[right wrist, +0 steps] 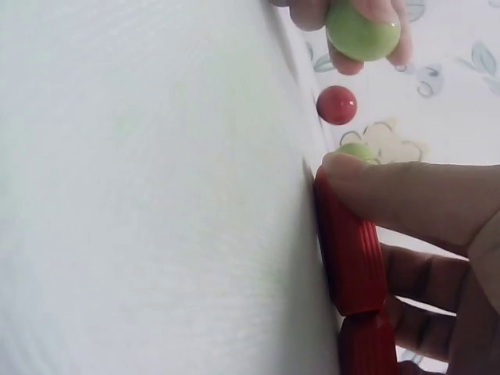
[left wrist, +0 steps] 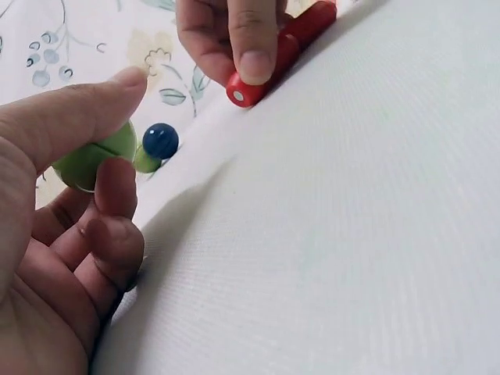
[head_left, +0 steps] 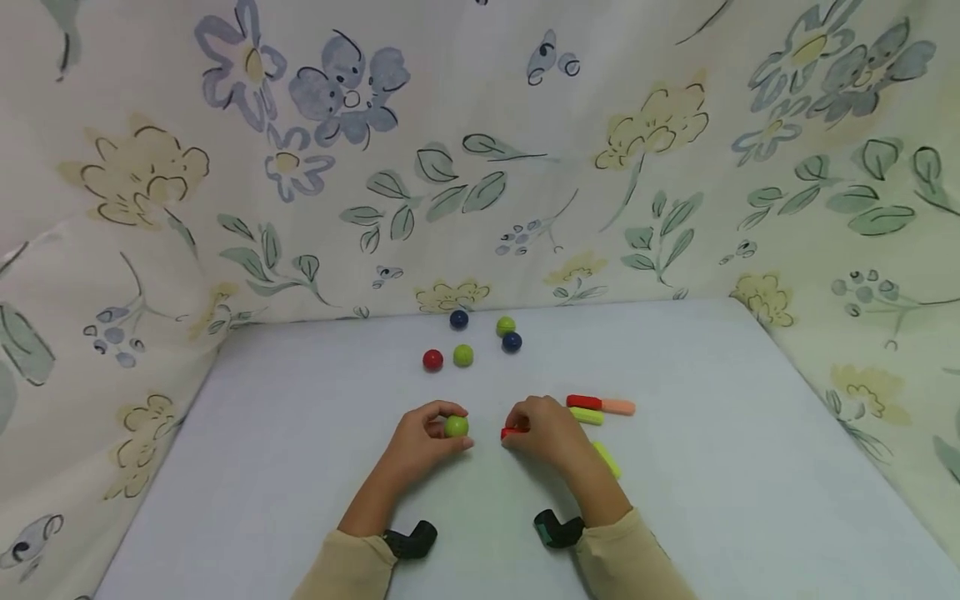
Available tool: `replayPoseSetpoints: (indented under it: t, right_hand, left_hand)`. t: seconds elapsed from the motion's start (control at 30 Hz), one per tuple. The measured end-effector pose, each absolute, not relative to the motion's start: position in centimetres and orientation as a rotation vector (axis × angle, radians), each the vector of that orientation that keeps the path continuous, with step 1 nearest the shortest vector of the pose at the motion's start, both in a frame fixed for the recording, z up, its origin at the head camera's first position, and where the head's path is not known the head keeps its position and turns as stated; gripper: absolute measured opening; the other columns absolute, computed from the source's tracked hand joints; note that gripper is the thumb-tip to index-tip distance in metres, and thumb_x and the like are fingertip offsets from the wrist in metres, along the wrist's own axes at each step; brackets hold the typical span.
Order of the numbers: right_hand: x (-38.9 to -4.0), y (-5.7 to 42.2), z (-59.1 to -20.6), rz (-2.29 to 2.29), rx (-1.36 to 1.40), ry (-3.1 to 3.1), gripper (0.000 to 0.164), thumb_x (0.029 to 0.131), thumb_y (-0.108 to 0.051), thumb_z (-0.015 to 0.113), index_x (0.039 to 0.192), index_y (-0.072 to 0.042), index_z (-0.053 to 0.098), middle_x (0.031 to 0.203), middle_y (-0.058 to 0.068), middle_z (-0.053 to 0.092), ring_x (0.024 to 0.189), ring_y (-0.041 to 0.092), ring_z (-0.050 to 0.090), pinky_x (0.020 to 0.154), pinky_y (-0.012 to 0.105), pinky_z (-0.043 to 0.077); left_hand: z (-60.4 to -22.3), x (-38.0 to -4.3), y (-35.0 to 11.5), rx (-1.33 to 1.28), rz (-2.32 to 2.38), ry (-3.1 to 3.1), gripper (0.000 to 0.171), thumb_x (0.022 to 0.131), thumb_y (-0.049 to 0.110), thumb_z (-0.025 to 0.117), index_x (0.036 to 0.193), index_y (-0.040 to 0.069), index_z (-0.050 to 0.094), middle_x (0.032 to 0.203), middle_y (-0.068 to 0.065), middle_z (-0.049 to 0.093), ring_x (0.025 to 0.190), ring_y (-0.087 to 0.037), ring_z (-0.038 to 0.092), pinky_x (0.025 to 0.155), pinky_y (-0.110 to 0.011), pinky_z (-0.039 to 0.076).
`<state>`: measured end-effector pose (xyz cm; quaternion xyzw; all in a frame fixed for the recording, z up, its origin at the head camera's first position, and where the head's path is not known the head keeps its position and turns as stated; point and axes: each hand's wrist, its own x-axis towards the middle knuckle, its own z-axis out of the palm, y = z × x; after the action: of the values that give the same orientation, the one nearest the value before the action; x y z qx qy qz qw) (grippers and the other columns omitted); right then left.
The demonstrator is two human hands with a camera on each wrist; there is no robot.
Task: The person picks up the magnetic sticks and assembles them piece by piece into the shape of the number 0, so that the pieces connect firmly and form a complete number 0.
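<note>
My left hand [head_left: 422,439] pinches a glossy green ball [head_left: 457,427] between thumb and fingers. In the left wrist view, part of this ball [left wrist: 94,164] is hidden by the thumb and fingers. My right hand [head_left: 546,429] grips a short red stick [right wrist: 351,250] with ridged sides, which lies along the white surface. A small pale dot marks the near end of the stick [left wrist: 242,92]. Another red piece [right wrist: 369,344] shows just beyond it in the right wrist view; whether the two are joined, I cannot tell. The hands are apart, facing each other.
Beyond the hands lie a red ball [head_left: 432,360], two green balls [head_left: 463,355] and two dark blue balls [head_left: 459,320]. Right of the right hand are a red stick [head_left: 583,402], a peach stick [head_left: 618,407] and two yellow-green sticks [head_left: 587,416]. A flowered cloth [head_left: 450,183] hangs behind the white table [head_left: 300,400].
</note>
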<state>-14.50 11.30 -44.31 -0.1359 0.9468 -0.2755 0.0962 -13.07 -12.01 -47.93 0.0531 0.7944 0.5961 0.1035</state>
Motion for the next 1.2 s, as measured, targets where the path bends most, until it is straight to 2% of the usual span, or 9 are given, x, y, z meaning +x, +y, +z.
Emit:
replayPoseSetpoints:
  t: [0.07,0.23,0.4,0.57,1.0,1.2]
  right_hand:
    - [-14.5,11.3,-44.6,-0.830,-0.408,2.800,0.014,0.079,-0.023,0.083,0.086,-0.020,0.071,0.076,-0.006,0.057,0.077,0.014,0.051,0.069,0.029,0.045]
    - [-14.8,11.7,-44.7,-0.857,-0.424,2.750,0.017,0.078,-0.020,0.084,0.089,-0.022,0.071,0.081,-0.006,0.058,0.079,0.013,0.051,0.071,0.030,0.045]
    - [-14.8,12.1,-44.2,-0.758,-0.464,2.791,0.019,0.076,-0.009,0.083,0.091,-0.019,0.076,0.085,-0.007,0.063,0.086,0.015,0.050,0.074,0.031,0.046]
    - [-14.4,11.5,-43.6,-0.702,-0.405,2.788,0.018,0.081,-0.006,0.078,0.096,-0.016,0.076,0.088,-0.004,0.065,0.086,0.017,0.054,0.080,0.035,0.051]
    - [-14.2,11.5,-43.3,-0.637,-0.250,2.805,0.016,0.083,-0.019,0.079,0.097,-0.023,0.074,0.089,-0.001,0.065,0.080,0.017,0.057,0.071,0.033,0.051]
    - [-14.5,12.1,-43.5,-0.744,-0.258,2.795,0.020,0.085,-0.022,0.077,0.105,-0.024,0.073,0.089,-0.002,0.063,0.080,0.016,0.056,0.070,0.032,0.050]
  left_hand:
    - [-48.2,-13.1,-12.2,0.167,1.774,2.324,0.041,0.077,0.025,0.085,0.114,0.021,0.068,0.098,-0.004,0.069,0.078,-0.016,0.060,0.072,-0.023,0.051]
    - [-48.2,-13.4,-12.4,0.173,1.816,2.281,0.046,0.078,0.018,0.084,0.120,0.020,0.066,0.106,-0.006,0.069,0.084,-0.016,0.063,0.077,-0.023,0.052]
    - [-47.8,-13.4,-12.4,0.137,1.851,2.242,0.044,0.079,0.013,0.082,0.120,0.018,0.066,0.110,-0.007,0.067,0.087,-0.016,0.064,0.072,-0.024,0.053]
    - [-47.7,-13.5,-12.4,0.119,1.859,2.236,0.043,0.081,0.012,0.081,0.121,0.016,0.066,0.113,-0.006,0.066,0.087,-0.016,0.062,0.069,-0.025,0.052]
    - [-47.9,-13.6,-12.1,0.115,1.862,2.217,0.042,0.083,0.011,0.079,0.122,0.017,0.065,0.113,-0.007,0.065,0.080,-0.017,0.061,0.060,-0.024,0.050]
    - [-47.7,-13.5,-12.1,0.133,1.847,2.209,0.044,0.082,0.013,0.080,0.124,0.018,0.065,0.115,-0.006,0.066,0.083,-0.017,0.062,0.064,-0.026,0.052]
